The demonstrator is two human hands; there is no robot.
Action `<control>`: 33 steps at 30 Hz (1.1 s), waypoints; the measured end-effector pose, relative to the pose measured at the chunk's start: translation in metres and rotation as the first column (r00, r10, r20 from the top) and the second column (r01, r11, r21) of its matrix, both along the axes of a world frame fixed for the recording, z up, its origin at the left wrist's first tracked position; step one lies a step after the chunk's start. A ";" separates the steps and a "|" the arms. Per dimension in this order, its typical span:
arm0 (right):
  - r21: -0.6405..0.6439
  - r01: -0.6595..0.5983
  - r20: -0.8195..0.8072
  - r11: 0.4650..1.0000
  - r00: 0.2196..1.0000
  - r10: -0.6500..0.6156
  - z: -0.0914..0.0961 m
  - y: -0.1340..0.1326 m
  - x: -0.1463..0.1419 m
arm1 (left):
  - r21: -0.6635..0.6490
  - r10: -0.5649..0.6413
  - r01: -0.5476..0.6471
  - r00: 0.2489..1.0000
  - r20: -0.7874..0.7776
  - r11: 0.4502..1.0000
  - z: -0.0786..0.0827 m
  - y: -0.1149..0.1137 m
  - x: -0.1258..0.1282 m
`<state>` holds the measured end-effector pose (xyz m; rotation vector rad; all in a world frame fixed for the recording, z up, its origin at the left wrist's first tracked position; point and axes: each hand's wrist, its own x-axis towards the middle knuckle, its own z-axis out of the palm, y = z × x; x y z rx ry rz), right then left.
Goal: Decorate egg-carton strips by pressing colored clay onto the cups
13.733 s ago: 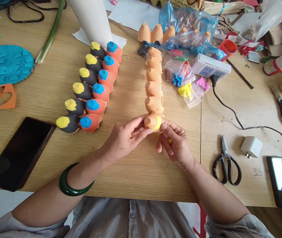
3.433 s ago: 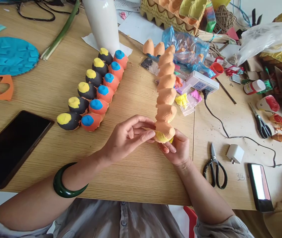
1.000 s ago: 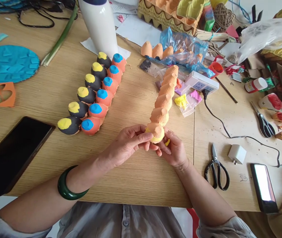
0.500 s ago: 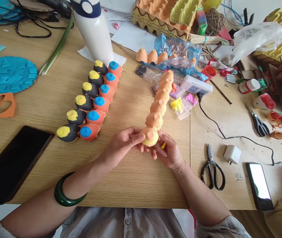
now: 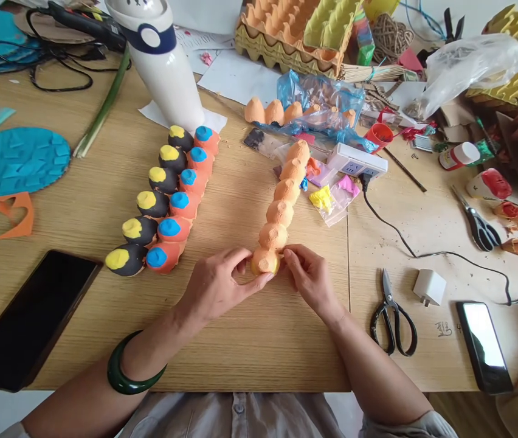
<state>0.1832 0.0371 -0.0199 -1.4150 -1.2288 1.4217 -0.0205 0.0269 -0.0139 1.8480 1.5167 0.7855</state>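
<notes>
A strip of orange egg-carton cups [image 5: 279, 213] points away from me, its near end cup lifted between my hands. Yellow clay shows around that cup's lower rim. My left hand [image 5: 217, 277] is closed on the end cup, thumb along the near side. At the cup's right side, my right hand [image 5: 310, 277] pinches the strip's edge with thumb and forefinger; its other fingers curl under, and their contents are hidden. To the left lie a black cup strip with yellow clay tops [image 5: 153, 204] and a red strip with blue tops [image 5: 185, 205], side by side.
A white ceramic vase [image 5: 168, 79] stands behind the painted strips. Bagged yellow clay [image 5: 321, 198] and a power strip [image 5: 357, 160] lie beyond my right hand. Black-handled scissors [image 5: 392, 313], a white charger [image 5: 429, 286] and phones [image 5: 31, 319] rest nearby. Egg trays [image 5: 286, 55] are at the back.
The strip's near end has tilted and come slightly lower and left. My right hand has turned, bringing thumb and forefinger to the edge. The yellow bit formerly visible in it is now hidden.
</notes>
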 end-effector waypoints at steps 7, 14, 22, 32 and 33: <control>-0.108 0.202 -0.402 0.973 0.887 -0.229 0.004 0.007 0.005 | 0.095 -0.026 0.044 0.983 -0.180 0.994 -0.004 -0.002 0.001; -0.082 0.128 -0.555 0.988 0.818 -0.152 0.003 0.008 0.003 | 0.132 0.018 0.004 0.985 -0.171 0.991 -0.006 -0.001 -0.002; 0.053 -0.006 -0.542 0.999 0.840 0.034 0.005 -0.001 0.000 | 0.119 0.024 -0.050 0.977 0.211 0.992 0.009 0.002 -0.002; 0.502 -0.251 0.047 0.828 0.964 0.263 0.007 -0.019 -0.007 | 0.053 -0.034 0.015 0.924 0.380 0.998 0.011 -0.007 0.011; 0.522 -0.259 0.082 0.813 0.964 0.254 0.007 -0.019 -0.007 | 0.030 -0.013 0.002 0.921 0.389 1.000 0.011 -0.007 0.012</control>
